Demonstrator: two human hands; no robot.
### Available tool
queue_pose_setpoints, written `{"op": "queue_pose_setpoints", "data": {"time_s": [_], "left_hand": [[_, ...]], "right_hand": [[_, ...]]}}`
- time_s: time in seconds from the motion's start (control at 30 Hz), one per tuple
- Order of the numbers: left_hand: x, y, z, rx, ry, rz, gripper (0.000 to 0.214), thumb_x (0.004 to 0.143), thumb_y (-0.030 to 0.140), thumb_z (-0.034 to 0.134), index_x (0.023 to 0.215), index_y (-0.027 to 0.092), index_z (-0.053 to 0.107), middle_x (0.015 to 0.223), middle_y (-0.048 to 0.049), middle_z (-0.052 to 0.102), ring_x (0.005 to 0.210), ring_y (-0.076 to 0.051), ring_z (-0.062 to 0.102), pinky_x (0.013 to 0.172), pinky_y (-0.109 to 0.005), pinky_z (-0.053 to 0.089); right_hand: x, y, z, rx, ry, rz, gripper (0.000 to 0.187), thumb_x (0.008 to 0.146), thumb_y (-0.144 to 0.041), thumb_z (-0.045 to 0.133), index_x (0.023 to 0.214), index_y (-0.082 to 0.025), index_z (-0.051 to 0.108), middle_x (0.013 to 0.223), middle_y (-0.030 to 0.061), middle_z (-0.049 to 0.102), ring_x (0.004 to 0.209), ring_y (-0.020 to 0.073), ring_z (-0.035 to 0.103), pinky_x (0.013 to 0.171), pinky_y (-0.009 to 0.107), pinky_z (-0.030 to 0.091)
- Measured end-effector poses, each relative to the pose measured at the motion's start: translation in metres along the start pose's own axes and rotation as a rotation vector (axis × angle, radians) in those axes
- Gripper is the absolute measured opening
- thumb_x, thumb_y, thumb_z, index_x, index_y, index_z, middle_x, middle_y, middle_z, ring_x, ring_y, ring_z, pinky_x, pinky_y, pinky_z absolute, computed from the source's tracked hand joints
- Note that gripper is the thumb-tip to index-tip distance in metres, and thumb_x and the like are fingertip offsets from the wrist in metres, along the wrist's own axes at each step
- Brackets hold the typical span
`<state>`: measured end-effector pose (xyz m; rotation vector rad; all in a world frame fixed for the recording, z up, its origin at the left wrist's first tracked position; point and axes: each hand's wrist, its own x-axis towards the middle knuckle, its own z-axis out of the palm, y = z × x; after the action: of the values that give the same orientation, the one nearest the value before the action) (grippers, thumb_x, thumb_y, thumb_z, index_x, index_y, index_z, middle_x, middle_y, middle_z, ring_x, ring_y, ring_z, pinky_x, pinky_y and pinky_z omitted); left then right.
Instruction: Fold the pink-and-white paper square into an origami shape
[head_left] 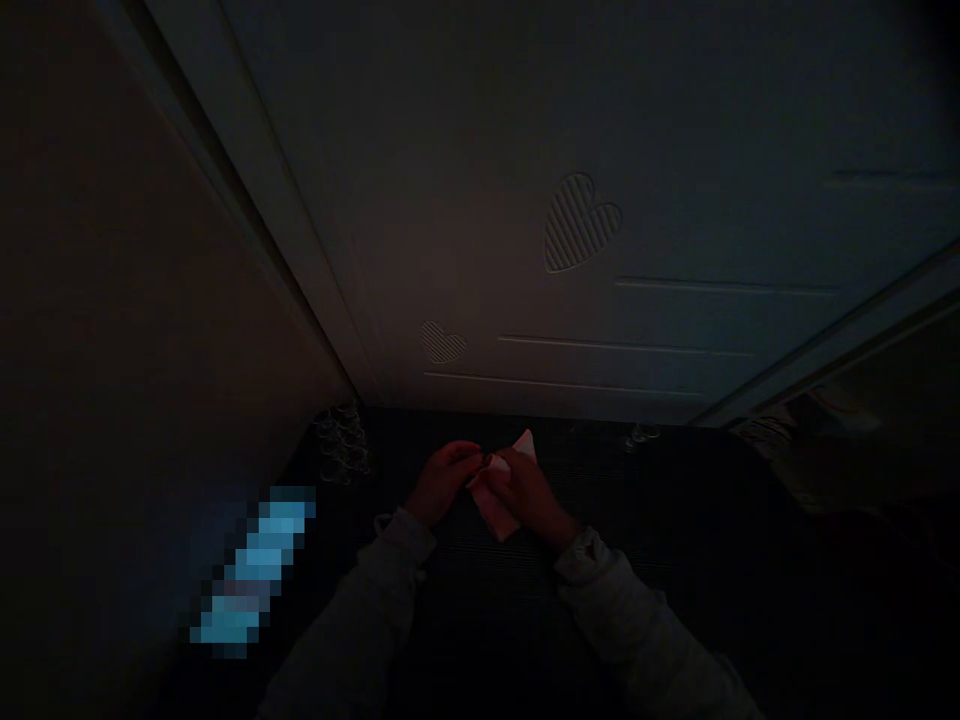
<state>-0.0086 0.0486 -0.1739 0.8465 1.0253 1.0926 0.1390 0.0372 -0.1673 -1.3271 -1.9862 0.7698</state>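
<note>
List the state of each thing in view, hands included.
Pinkish cloth: creased, in hand
Right hand: closed on the cloth
Left hand: fingers curled beside cloth, grip unclear
Pixelated patch: lit blue
Left glass-like items: clustered, fill unclear
Right glass-like items: fill unclear

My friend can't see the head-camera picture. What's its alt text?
In dim light, the right hand holds a pinkish cloth, the left hand beside it, above a dark surface. Behind stands a panel with two striped hearts.
</note>
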Motion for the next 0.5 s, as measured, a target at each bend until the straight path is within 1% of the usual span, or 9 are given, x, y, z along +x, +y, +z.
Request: {"op": "queue_pose_setpoints", "data": {"time_s": [0.13, 0.23, 0.3, 0.4, 0.5], "left_hand": [[-0.0016, 0.0033, 0.0020, -0.021, -0.001, -0.007, 0.023, 0.059, 0.023, 0.065, 0.079, 0.015, 0.058, 0.075, -0.0009, 0.059, 0.071, -0.012, 0.054, 0.068, -0.026, 0.040], [-0.0026, 0.0051, 0.0033, -0.028, 0.003, -0.008, 0.023, 0.059, 0.023, 0.065, 0.079, 0.015, 0.058, 0.074, -0.0010, 0.059, 0.071, -0.012, 0.054, 0.067, -0.026, 0.039], [-0.0031, 0.0059, 0.0038, -0.040, -0.003, -0.008, 0.023, 0.059, 0.024, 0.065, 0.079, 0.015, 0.058, 0.072, -0.0009, 0.059, 0.068, -0.011, 0.053, 0.066, -0.026, 0.039], [-0.0035, 0.0064, 0.0040, -0.061, -0.010, -0.014, 0.023, 0.060, 0.024, 0.064, 0.080, 0.014, 0.057, 0.070, -0.0002, 0.058, 0.063, -0.010, 0.052, 0.062, -0.025, 0.039], [-0.0030, 0.0053, 0.0033, -0.068, 0.001, -0.013, 0.023, 0.060, 0.024, 0.064, 0.079, 0.014, 0.057, 0.071, -0.0002, 0.058, 0.063, -0.010, 0.052, 0.062, -0.025, 0.039]], "right_hand": [[-0.0010, 0.0023, 0.0024, 0.038, 0.048, 0.030, 0.016, 0.074, -0.020, 0.046, 0.090, -0.019, 0.048, 0.083, 0.0031, 0.055, 0.075, 0.0160, 0.050, 0.066, 0.027, 0.038], [-0.0027, 0.0040, 0.0034, 0.069, 0.077, 0.068, 0.024, 0.070, -0.020, 0.050, 0.094, -0.019, 0.044, 0.085, 0.0035, 0.053, 0.075, 0.0163, 0.050, 0.065, 0.027, 0.038], [-0.0036, 0.0036, 0.0029, 0.077, 0.075, 0.078, 0.025, 0.072, -0.023, 0.050, 0.095, -0.019, 0.043, 0.085, 0.0037, 0.052, 0.075, 0.0167, 0.050, 0.065, 0.028, 0.038], [-0.0039, 0.0007, 0.0008, 0.084, 0.053, 0.052, 0.023, 0.076, -0.032, 0.047, 0.094, -0.018, 0.044, 0.083, 0.0038, 0.053, 0.075, 0.0165, 0.050, 0.065, 0.028, 0.038], [-0.0032, -0.0029, -0.0017, 0.089, 0.046, 0.043, 0.022, 0.077, -0.036, 0.046, 0.090, -0.018, 0.046, 0.080, 0.0033, 0.053, 0.073, 0.0159, 0.049, 0.064, 0.027, 0.038]]}}
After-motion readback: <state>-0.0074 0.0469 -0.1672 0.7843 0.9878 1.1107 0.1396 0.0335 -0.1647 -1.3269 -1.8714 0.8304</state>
